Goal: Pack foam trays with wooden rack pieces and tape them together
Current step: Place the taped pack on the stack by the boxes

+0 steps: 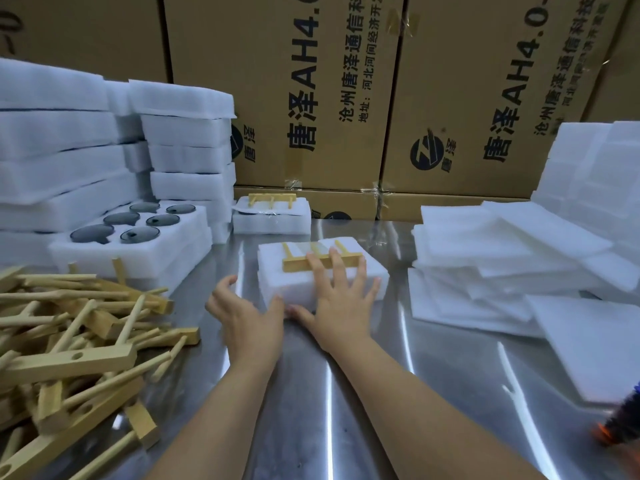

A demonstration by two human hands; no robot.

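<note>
The foam tray [294,275] sits in the middle of the steel table [311,393], just ahead of you, with a wooden rack piece [294,263] lying flat on top, its bar crosswise and its pegs pointing away from you. Your right hand [341,299] lies flat on the tray with fingers straight and spread, the fingertips reaching over the bar of the rack piece; it grips nothing. Your left hand [246,317] is at the tray's near left corner, thumb tip against the foam, the other fingers loosely curled in the air and holding nothing. Just behind stands a second foam tray [270,223] with its own rack piece [272,199] under a strip of clear tape. To your left lies a loose pile of wooden rack pieces [76,344], and beyond it an open foam tray holding dark round glass pieces [122,218], next to tall stacks of foam trays [62,150]. To your right are untidy piles of flat foam sheets [502,254]. Printed cardboard boxes [311,98] wall off the back of the table. A blurred orange and dark object [620,424] shows at the right edge.
</note>
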